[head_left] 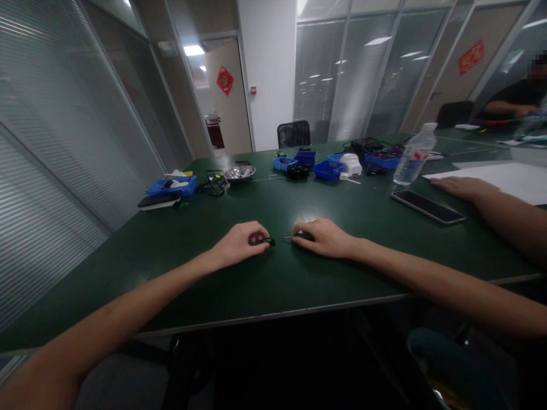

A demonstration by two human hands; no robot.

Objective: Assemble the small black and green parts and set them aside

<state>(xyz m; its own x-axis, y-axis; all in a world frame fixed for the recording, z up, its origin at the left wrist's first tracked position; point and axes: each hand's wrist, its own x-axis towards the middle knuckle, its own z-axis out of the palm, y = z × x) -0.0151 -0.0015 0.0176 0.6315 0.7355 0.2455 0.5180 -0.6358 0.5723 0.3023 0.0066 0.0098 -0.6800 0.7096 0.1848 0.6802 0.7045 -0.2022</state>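
My left hand (241, 244) rests low over the green table, thumb and fingers pinched on a small black-and-green piece (269, 241) too small to name. Facing it, my right hand (320, 236) pinches a small part with thin metallic prongs (286, 240) that point left toward that piece. A narrow gap separates the two parts, and my fingers cover most of both.
Beyond my hands stand a metal bowl (240, 173), a blue tray (188, 188), blue bins (328, 169) and tangled cables (213, 185). To the right are a phone (427, 206), a water bottle (414, 156) and another person's hand (468, 187) on white paper (513, 176).
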